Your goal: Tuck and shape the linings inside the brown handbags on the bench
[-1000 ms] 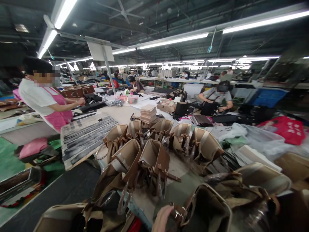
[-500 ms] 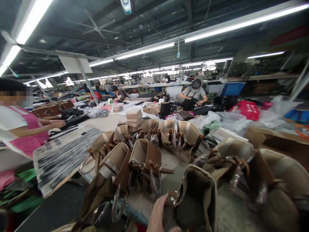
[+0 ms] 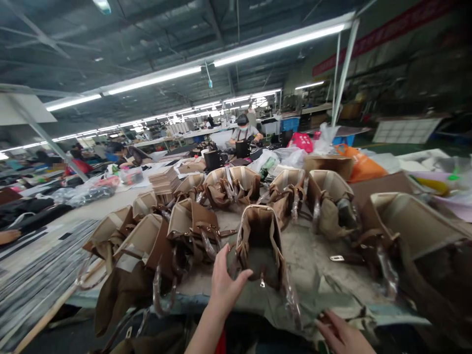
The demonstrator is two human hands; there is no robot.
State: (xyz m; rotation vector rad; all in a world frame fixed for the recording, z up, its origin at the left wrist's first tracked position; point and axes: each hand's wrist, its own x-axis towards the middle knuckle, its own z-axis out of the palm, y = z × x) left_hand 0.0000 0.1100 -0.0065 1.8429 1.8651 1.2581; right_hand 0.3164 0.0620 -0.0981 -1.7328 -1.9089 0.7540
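Note:
My left hand [image 3: 223,282] reaches forward with fingers spread, resting against the left side of an upright brown handbag [image 3: 260,244] in front of me on the worktable [image 3: 313,255]. Its thumb points toward the bag's front. My right hand [image 3: 341,333] lies low at the near table edge, fingers stretched over crinkled clear plastic wrap [image 3: 317,300]. Neither hand grips anything. Several more brown and tan handbags [image 3: 191,226] stand around the one I touch, many with plastic-wrapped handles.
A large open tan bag [image 3: 413,221] stands at the right. Stacked flat pieces [image 3: 164,179] sit behind the bags. Dark strips on a board [image 3: 40,275] lie at the left. A seated person [image 3: 243,132] works at a far table. An orange bag [image 3: 359,167] is at the right rear.
The view has swung right and down. My left hand has risen from the frame's bottom edge to the bag's side, and my right hand has come into view. The person in pink has left the view.

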